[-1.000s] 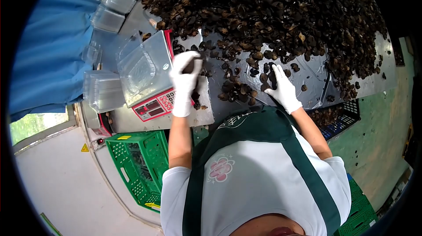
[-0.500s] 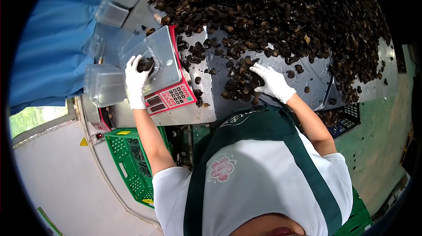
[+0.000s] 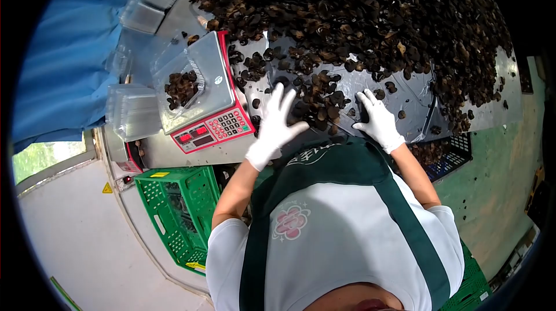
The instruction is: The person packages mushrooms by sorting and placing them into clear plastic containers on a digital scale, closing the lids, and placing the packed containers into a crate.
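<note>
My left hand (image 3: 277, 128), white-gloved and with fingers spread, is over the table at the left side of a small heap of dark, curled mushroom-like pieces (image 3: 321, 99). To the right of that heap is my right hand (image 3: 379, 121), also gloved, its fingers and thumb apart and nothing in it. A clear plastic box (image 3: 198, 92) holding some of the same dark pieces rests on a red digital scale (image 3: 229, 124). Red digits are lit on the scale's display, too small to read.
A large pile of dark pieces (image 3: 359, 15) covers the far side of the metal table. Stacked clear boxes (image 3: 134, 111) stand left of the scale, beside a blue curtain (image 3: 63, 62). Below the table are a green crate (image 3: 174, 212) and a dark crate (image 3: 454, 157).
My left hand has left the box on the scale, leaving pieces inside, and moved right to the small heap. My right hand has drawn off the heap slightly to the right.
</note>
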Demonstrator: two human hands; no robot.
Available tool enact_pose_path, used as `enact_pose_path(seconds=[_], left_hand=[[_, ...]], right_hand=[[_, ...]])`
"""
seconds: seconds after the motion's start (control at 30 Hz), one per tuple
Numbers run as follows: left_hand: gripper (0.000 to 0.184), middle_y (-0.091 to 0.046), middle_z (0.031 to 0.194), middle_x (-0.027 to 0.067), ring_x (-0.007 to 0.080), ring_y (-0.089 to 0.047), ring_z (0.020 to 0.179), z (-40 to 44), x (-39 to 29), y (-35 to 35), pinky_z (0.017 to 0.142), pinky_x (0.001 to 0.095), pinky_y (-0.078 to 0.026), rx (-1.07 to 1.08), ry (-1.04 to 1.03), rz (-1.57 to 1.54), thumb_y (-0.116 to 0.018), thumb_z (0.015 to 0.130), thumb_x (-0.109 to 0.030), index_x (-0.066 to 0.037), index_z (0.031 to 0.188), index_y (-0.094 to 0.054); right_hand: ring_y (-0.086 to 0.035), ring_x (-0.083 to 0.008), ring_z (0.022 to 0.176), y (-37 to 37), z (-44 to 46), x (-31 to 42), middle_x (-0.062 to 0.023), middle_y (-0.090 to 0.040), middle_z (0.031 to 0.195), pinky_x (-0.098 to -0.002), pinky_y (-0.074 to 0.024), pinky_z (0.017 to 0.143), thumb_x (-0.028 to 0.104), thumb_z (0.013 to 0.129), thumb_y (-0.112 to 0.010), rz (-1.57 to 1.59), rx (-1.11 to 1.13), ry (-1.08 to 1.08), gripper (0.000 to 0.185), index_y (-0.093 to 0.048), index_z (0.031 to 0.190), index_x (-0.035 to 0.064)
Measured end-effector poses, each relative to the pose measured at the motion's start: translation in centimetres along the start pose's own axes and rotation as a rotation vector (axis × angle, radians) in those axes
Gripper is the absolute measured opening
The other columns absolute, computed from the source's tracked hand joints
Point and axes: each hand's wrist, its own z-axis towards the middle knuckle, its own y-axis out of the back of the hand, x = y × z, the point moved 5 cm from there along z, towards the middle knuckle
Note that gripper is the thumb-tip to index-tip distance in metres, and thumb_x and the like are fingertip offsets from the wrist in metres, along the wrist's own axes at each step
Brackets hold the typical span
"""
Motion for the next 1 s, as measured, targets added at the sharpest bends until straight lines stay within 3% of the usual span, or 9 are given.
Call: enact_pose_path(seconds=[0.1, 0.37, 0.5, 0.57, 0.7, 0.73, 0.83, 0.9, 1.0], left_hand=[[0.108, -0.012, 0.152, 0.0239, 0.0437, -0.013, 0.139, -1.1, -0.7, -3.8, 0.112, 0.0543, -0.017, 0.08, -0.084, 0.2, -0.082, 0.059, -0.047, -0.01, 0.144, -0.027], [0.109, -0.019, 0.151, 0.0224, 0.0441, -0.018, 0.138, 4.9, -3.6, -5.0, 0.108, 0.0589, -0.02, -0.013, -0.22, 0.062, -0.082, 0.053, -0.051, -0.015, 0.144, -0.034], [0.099, -0.025, 0.151, 0.0125, 0.0371, -0.023, 0.138, 7.2, -5.6, -5.7, 0.108, 0.0575, -0.022, 0.13, -0.349, 0.308, -0.076, 0.056, -0.06, -0.026, 0.141, -0.039], [0.092, -0.029, 0.149, 0.0111, 0.0357, -0.026, 0.136, 7.1, -5.4, -6.5, 0.107, 0.0566, -0.024, 0.166, -0.383, 0.311, -0.076, 0.057, -0.06, -0.027, 0.137, -0.044], [0.07, -0.047, 0.136, 0.0095, 0.0315, -0.047, 0.117, 5.1, -4.7, -6.4, 0.095, 0.047, -0.037, -0.007, -0.423, 0.231, -0.079, 0.058, -0.038, -0.019, 0.122, -0.058], [0.058, -0.056, 0.124, 0.0062, 0.0267, -0.055, 0.1, 4.6, -5.1, -5.6, 0.083, 0.0397, -0.045, -0.106, -0.455, 0.229, -0.077, 0.057, -0.027, -0.017, 0.113, -0.063], [0.051, -0.059, 0.115, 0.0039, 0.0231, -0.058, 0.088, 3.8, -3.4, -5.8, 0.071, 0.0342, -0.049, -0.198, -0.44, 0.199, -0.076, 0.058, -0.024, -0.017, 0.107, -0.065], [0.036, -0.061, 0.104, 0.0011, 0.0193, -0.058, 0.077, 3.6, -3.5, -5.2, 0.057, 0.0296, -0.05, -0.381, -0.466, 0.204, -0.075, 0.069, -0.025, -0.016, 0.102, -0.066], [0.028, -0.063, 0.096, 0.0, 0.0176, -0.061, 0.073, 3.9, -3.3, -4.1, 0.052, 0.0281, -0.049, -0.52, -0.429, 0.09, -0.077, 0.071, -0.023, -0.017, 0.097, -0.069]], right_hand=[[-0.047, -0.0341, 0.122, -1.0, 0.3, 0.8, -0.0159, -0.036, 0.144, -0.0386, -0.047, 0.094, 0.019, 0.061, -0.083, 0.06, -0.051, 0.004, 0.094, -0.034, 0.14, 0.0123], [-0.05, -0.0299, 0.121, -1.9, 2.3, -0.5, -0.0168, -0.043, 0.14, -0.0341, -0.0471, 0.093, 0.015, 0.069, -0.077, 0.137, -0.313, 0.077, 0.08, -0.038, 0.139, 0.0099], [-0.063, -0.0237, 0.092, -1.3, 2.3, -1.9, -0.0116, -0.045, 0.14, -0.0324, -0.0516, 0.08, 0.019, 0.073, -0.074, 0.094, -0.261, -0.032, 0.069, -0.045, 0.135, 0.0144], [-0.063, -0.0236, 0.091, -1.7, 2.1, -2.3, -0.0112, -0.046, 0.14, -0.0324, -0.0516, 0.08, 0.02, 0.073, -0.073, 0.081, -0.268, -0.021, 0.067, -0.046, 0.134, 0.0143], [-0.061, -0.0256, 0.1, -1.6, 1.8, -2.0, -0.0107, -0.046, 0.14, -0.033, -0.0506, 0.084, 0.021, 0.075, -0.072, 0.079, -0.243, -0.044, 0.06, -0.051, 0.129, 0.0129], [-0.061, -0.0256, 0.1, -1.3, 1.7, -1.8, -0.0107, -0.046, 0.14, -0.033, -0.0506, 0.084, 0.021, 0.075, -0.072, 0.084, -0.245, -0.048, 0.06, -0.051, 0.129, 0.0129], [-0.057, -0.0273, 0.111, -1.0, 1.4, -0.7, -0.0108, -0.046, 0.139, -0.0343, -0.0486, 0.09, 0.021, 0.076, -0.071, 0.05, -0.247, -0.019, 0.055, -0.053, 0.127, 0.012], [-0.052, -0.0285, 0.119, -1.0, 1.5, -0.1, -0.0106, -0.047, 0.138, -0.0356, -0.047, 0.093, 0.022, 0.077, -0.07, 0.091, -0.198, -0.023, 0.052, -0.054, 0.125, 0.0116], [-0.053, -0.0294, 0.116, -1.2, 1.5, 0.4, -0.0099, -0.048, 0.137, -0.0362, -0.0475, 0.092, 0.022, 0.077, -0.07, 0.064, -0.221, 0.024, 0.049, -0.056, 0.122, 0.0122]])
